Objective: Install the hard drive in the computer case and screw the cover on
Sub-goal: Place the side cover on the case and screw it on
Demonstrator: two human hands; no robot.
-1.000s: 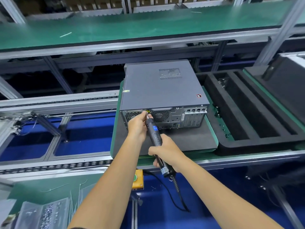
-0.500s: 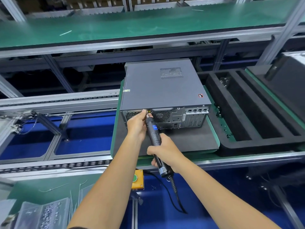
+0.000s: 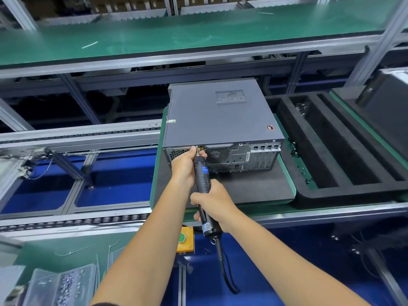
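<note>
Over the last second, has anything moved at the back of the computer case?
Almost nothing. The right hand still grips the electric screwdriver, its tip at the same spot at the top edge of the computer case rear panel. The left hand still steadies the tool's front end. Only the camera view drifted slightly; the case stayed put.

In front of us a green-edged pallet (image 3: 287, 173) sits on the conveyor rails (image 3: 77, 219), topped by a dark foam mat (image 3: 254, 188) with the computer case (image 3: 220, 120) lying flat on it. Just beside it to the right we see a black foam tray (image 3: 344, 151) with long slots. Above runs a green shelf (image 3: 176, 34).
</note>
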